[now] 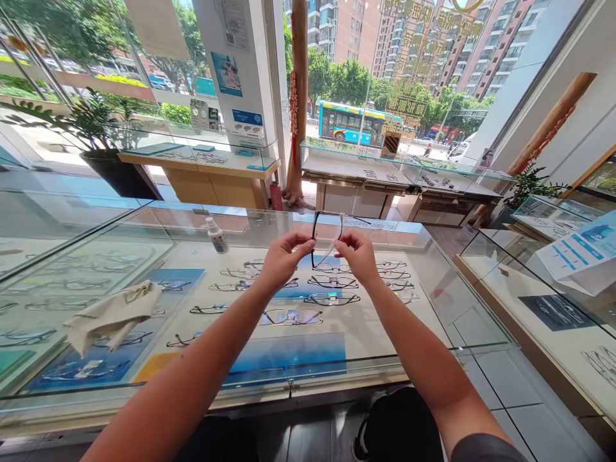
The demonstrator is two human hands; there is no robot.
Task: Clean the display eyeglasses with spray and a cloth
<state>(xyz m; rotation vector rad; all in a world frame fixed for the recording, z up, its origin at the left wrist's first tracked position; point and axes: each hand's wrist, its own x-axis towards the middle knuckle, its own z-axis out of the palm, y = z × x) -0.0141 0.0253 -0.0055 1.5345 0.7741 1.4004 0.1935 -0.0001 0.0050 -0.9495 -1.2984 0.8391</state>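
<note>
A pair of dark-rimmed eyeglasses (314,226) is held up above the glass counter, turned on its side. On the left, the thumb and fingers of my left hand (285,258) pinch the frame. My right hand (358,255) grips the opposite side of it, fingers curled; the exact spot is partly hidden by the fingers. A small white spray bottle (216,236) stands on the counter top beyond my left forearm. Nearer and further left, a crumpled beige cloth (115,316) lies on the glass.
Beneath the counter glass (380,350) lie rows of eyeglasses (332,299). Another display counter (543,269) stands at the right with a white-and-blue box (582,250) on it. Farther off are low showcases (356,168), a potted plant (115,170) and a wooden post (299,96).
</note>
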